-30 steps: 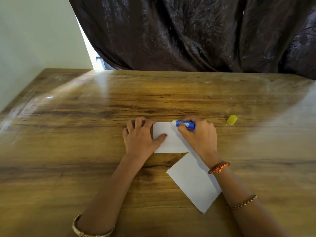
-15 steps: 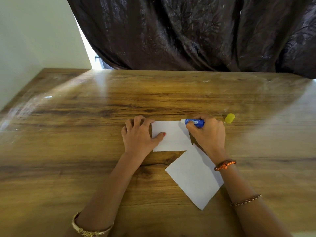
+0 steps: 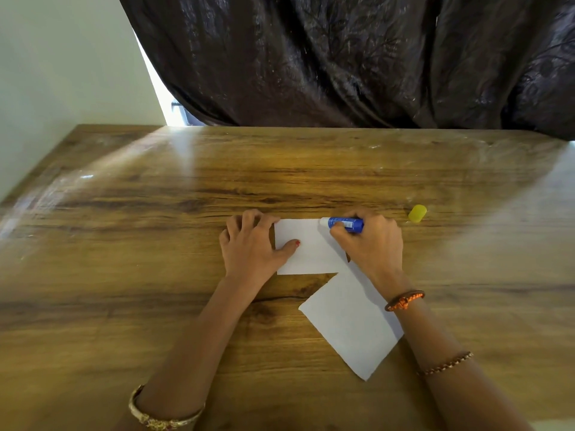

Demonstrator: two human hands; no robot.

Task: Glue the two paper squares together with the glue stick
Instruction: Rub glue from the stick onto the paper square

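Wood-grain table [image 3: 155,306], glossy and streaked with glare, fills the view; every place below is given relative to the far paper square.

Nearest the viewer, the second square [image 3: 351,325] lies flat and turned like a diamond, just near-right of the far square, thin and matte white.

The far square [image 3: 308,247] lies straight. The left hand [image 3: 252,244] presses its left edge, fingers spread and bent, thumb on the sheet. The right hand [image 3: 370,244], at its right edge, grips the blue glue stick [image 3: 343,223], whose white tip touches the far edge. Half a second ago the tip was nearer the right corner; it has slid back leftward, so gluing looks under way, not finished.

Right of it, a small rounded yellow cap [image 3: 417,213] rests. Beyond hangs a dark crinkled curtain [image 3: 342,57].
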